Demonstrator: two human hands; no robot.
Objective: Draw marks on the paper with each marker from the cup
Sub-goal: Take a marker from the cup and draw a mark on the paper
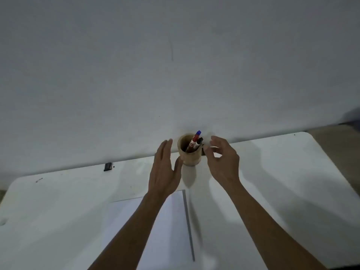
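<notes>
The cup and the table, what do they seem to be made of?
Cup: probably wood or bamboo, given its tan, matte wall and thick rim. Table: likely plastic or laminate, being plain white and smooth with a soft sheen and rounded corners; the picture cannot settle which.

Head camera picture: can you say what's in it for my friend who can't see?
Two open hands, left hand and right hand, reach around a wooden cup holding markers on a white table. Blank paper lies nearer the person.
</notes>
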